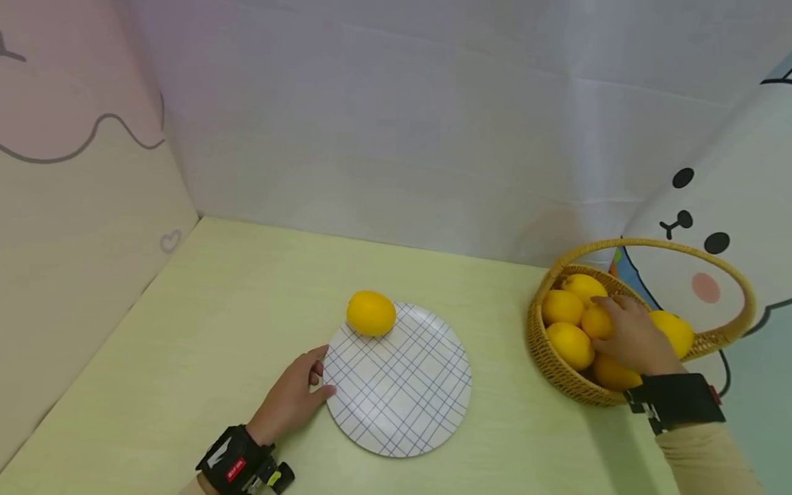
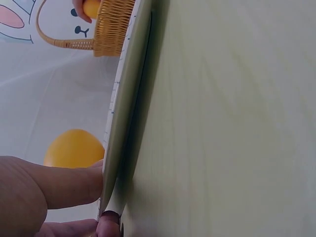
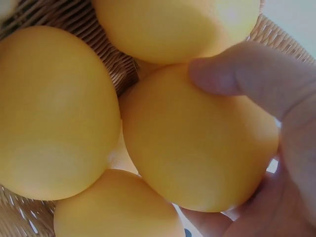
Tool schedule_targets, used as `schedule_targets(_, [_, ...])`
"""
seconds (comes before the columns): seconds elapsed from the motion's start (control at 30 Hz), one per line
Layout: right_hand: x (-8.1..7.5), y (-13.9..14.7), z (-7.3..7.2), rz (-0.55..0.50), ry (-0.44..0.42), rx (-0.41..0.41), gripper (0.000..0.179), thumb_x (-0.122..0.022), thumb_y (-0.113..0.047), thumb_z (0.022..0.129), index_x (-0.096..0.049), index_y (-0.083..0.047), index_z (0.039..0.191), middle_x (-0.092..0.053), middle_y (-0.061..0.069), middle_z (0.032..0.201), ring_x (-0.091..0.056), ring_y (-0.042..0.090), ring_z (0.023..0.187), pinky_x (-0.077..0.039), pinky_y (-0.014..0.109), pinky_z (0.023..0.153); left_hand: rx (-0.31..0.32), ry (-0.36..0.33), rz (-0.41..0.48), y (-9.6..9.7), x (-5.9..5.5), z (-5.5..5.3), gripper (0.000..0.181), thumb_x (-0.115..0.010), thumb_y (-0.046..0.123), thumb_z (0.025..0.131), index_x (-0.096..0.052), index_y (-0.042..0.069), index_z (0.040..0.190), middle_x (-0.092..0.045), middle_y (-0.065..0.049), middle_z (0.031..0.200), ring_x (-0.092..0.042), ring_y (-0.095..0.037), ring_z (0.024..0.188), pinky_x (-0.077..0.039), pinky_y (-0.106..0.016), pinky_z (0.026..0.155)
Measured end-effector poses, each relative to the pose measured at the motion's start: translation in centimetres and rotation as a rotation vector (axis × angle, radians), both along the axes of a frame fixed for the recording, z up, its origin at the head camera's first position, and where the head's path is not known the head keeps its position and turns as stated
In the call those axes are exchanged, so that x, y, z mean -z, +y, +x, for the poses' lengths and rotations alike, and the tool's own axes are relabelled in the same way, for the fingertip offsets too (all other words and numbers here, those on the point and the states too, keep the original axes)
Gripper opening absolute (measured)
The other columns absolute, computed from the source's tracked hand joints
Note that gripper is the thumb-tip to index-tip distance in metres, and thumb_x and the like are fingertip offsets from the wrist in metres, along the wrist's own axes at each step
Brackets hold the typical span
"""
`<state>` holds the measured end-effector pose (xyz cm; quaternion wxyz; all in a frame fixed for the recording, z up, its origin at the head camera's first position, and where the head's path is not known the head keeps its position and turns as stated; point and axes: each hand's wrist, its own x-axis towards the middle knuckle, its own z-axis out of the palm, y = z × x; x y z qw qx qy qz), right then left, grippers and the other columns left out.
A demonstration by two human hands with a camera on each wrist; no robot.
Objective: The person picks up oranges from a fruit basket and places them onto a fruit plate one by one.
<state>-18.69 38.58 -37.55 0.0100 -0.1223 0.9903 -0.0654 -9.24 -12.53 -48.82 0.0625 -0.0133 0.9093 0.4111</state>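
My left hand [image 1: 292,397] pinches the left rim of a round white plate [image 1: 402,392] with a blue crossed-line pattern. In the left wrist view, the thumb lies on the plate's top face and a fingertip [image 2: 108,224] reaches under the edge. One yellow lemon [image 1: 371,313] rests on the plate's far left part. Inside a wicker basket [image 1: 544,357] at the right, my right hand [image 1: 634,337] grips a lemon [image 3: 197,143], its thumb on one side and fingers round the other. Several more lemons [image 1: 568,346] lie against it; the hand partly covers some.
The basket's tall arched handle [image 1: 656,244] rises over the right hand. A pale wall sheet [image 1: 396,137] stands behind the light wooden table [image 1: 247,289], and printed panels [image 1: 80,227] stand at the left and right.
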Motion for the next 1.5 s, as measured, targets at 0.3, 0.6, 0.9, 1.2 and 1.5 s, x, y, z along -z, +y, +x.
schedule_targets(0.3, [-0.8, -0.5, 0.8, -0.013, 0.047, 0.014, 0.070, -0.073, -0.016, 0.073, -0.044, 0.007, 0.132, -0.038, 0.039, 0.127, -0.035, 0.056, 0.112, -0.036, 0.070, 0.081, 0.005, 0.012, 0.003, 0.0, -0.2, 0.0, 0.067, -0.072, 0.011, 0.080, -0.045, -0.003, 0.139, -0.049, -0.003, 0.097, -0.046, -0.017, 0.088, -0.039, -0.033, 0.076])
schedule_targets(0.6, [-2.6, -1.9, 1.5, -0.008, 0.145, 0.008, 0.071, -0.074, -0.017, 0.073, -0.044, 0.003, 0.135, -0.036, 0.039, 0.132, -0.032, 0.059, 0.112, -0.038, 0.071, 0.075, 0.017, 0.014, 0.009, 0.0, -0.3, 0.0, 0.066, -0.073, 0.012, 0.080, -0.045, -0.003, 0.138, -0.049, -0.003, 0.097, -0.046, -0.017, 0.088, -0.039, -0.033, 0.075])
schedule_targets(0.9, [-4.7, -4.8, 3.5, -0.036, 0.250, -0.035, 0.073, -0.076, -0.014, 0.070, -0.047, 0.001, 0.135, -0.040, 0.036, 0.131, -0.037, 0.054, 0.113, -0.042, 0.067, 0.071, 0.018, 0.010, 0.015, -0.1, -0.4, 0.1, 0.066, -0.073, 0.012, 0.080, -0.045, -0.003, 0.138, -0.049, -0.003, 0.097, -0.046, -0.017, 0.088, -0.038, -0.033, 0.075])
schedule_targets(1.2, [-5.6, -9.8, 5.2, -0.045, 0.300, -0.178, 0.073, -0.079, -0.017, 0.068, -0.050, -0.005, 0.134, -0.048, 0.028, 0.127, -0.048, 0.044, 0.108, -0.051, 0.050, 0.063, 0.010, 0.002, 0.010, -0.1, -0.3, 0.1, 0.067, -0.073, 0.012, 0.080, -0.045, -0.003, 0.138, -0.049, -0.003, 0.097, -0.046, -0.017, 0.088, -0.039, -0.033, 0.075])
schedule_targets(1.5, [-5.2, -14.3, 5.8, -0.067, 0.241, -0.263, 0.072, -0.078, -0.021, 0.071, -0.048, -0.007, 0.134, -0.050, 0.019, 0.128, -0.050, 0.035, 0.108, -0.052, 0.050, 0.076, 0.015, 0.006, 0.009, -0.1, -0.4, 0.1, 0.066, -0.073, 0.012, 0.080, -0.045, -0.004, 0.138, -0.050, -0.003, 0.097, -0.046, -0.018, 0.088, -0.039, -0.033, 0.075])
